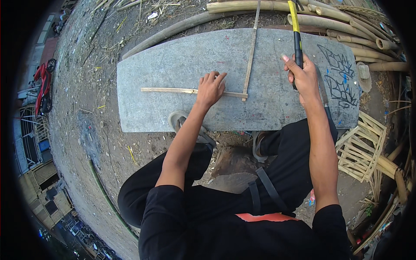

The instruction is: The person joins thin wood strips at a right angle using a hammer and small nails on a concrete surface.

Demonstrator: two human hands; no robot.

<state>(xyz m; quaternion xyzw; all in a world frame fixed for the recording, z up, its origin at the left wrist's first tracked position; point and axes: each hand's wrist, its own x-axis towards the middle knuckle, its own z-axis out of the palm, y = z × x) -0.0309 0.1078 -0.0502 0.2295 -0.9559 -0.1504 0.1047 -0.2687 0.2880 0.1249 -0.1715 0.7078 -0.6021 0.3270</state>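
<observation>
My left hand is closed over a short bamboo strip, which lies crosswise on a grey slab table. Its fingers are bent, and the strip runs underneath the palm. The strip's right end meets a longer thin bamboo strip that reaches past the table's far edge; the two form a corner. In my right hand is a hammer with a yellow and black handle, held upright above the table's right part. The hammer's head is partly cut off by the top of the picture.
A bladed tool lies by my right forearm. Bamboo poles are piled beyond the table at the right. A slatted bamboo frame rests on the ground at right. A wood stump stands between my legs. Far left is a red motorbike.
</observation>
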